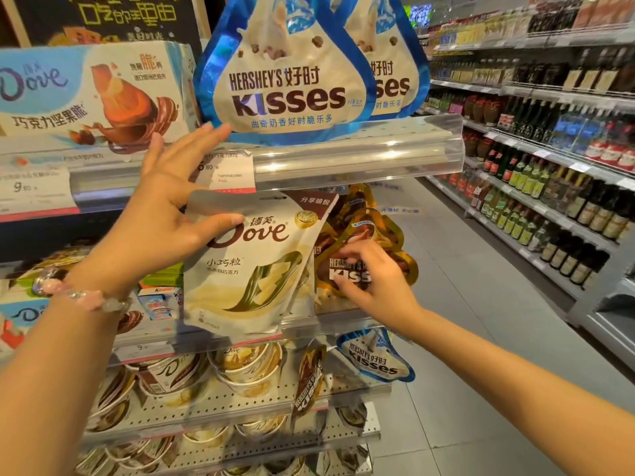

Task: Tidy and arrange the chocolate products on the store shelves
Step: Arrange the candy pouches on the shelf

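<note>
While the upper left of the frame is filled by a pale blue Dove box (86, 94) standing on the top shelf, a price strip (34, 190) runs along the shelf edge beneath it. Below, at the left edge, more Dove cartons (20, 314) sit partly hidden behind the left forearm, which wears a beaded bracelet (86, 297) at the wrist. The left hand (165, 214) is raised at centre left; its thumb presses on the front of a white Dove pouch (247, 269) near the top corner, and its fingers reach up behind the pouch, straight, toward the clear shelf rail (343, 156). The pouch hangs upright in front of the middle shelf, its lower edge overlapping that shelf's front lip. Above the rail, at top centre, two large blue-and-white Kisses bags (288, 80) stand one behind the other. Just right of the Dove pouch, on the middle shelf, lie brown and gold Kisses bags (371, 231); the right hand (371, 276) rests on the front one with fingers spread and lightly bent, gripping nothing that I can see. Lower centre, Dove tubs (240, 365) are stacked on a perforated shelf, with a small blue Kisses bag (374, 359) to their right. Along the right side of the frame, bottles (536, 187) line the far aisle shelves.
</note>
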### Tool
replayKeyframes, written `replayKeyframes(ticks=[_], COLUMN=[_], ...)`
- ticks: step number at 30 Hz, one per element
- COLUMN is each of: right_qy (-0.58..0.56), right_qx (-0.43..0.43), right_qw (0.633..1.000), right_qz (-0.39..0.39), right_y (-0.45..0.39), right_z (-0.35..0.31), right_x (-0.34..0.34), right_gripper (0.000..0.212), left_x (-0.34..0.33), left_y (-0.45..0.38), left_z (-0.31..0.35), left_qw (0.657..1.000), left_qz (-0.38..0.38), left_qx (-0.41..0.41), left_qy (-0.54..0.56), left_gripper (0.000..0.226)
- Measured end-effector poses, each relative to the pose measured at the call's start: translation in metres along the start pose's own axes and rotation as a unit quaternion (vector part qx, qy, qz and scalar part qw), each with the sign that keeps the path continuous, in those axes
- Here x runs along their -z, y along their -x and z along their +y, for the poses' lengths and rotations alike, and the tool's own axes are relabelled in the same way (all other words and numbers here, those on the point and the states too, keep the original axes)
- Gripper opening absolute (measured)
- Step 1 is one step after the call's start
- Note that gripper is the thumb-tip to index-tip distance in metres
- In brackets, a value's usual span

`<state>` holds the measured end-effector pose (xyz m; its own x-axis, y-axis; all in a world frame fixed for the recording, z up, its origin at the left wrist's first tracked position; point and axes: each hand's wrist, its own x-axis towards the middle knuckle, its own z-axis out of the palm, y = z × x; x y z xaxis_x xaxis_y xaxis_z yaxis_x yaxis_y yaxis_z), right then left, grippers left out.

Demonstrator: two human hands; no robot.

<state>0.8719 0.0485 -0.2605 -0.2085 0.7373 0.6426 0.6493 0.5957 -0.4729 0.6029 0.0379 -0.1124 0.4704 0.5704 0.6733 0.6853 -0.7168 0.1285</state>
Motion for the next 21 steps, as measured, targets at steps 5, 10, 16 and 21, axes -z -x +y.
replayKeyframes(ticks=[5, 10, 16, 21], right_qy=[-0.102, -0.205, -0.159, -0.151], right_qx=[-0.134, -0.206, -0.213, -0.272], right_qw=[0.981, 0.95, 0.963, 0.95], right_qz=[-0.097, -0.115, -0.044, -0.028], right_y=[-0.017, -0.026, -0.027, -0.021], right_z=[-0.019, -0.024, -0.027, -0.02], right_x=[-0.036, -0.055, -0.059, -0.042], right_gripper=[0.064, 0.042, 0.016, 0.022], left_x=[-0.004, -0.011, -0.022, -0.028], left_y=[0.017, 0.045, 0.071, 0.086], left_z=[0.011, 0.016, 0.016, 0.02], left_qw=[0.999, 0.992, 0.951, 0.895], left_qz=[0.048, 0.102, 0.062, 0.012], left_qx=[-0.002, 0.068, 0.262, 0.322], left_qy=[-0.001, 0.018, 0.149, 0.31], left_gripper=[0.024, 0.021, 0.018, 0.037])
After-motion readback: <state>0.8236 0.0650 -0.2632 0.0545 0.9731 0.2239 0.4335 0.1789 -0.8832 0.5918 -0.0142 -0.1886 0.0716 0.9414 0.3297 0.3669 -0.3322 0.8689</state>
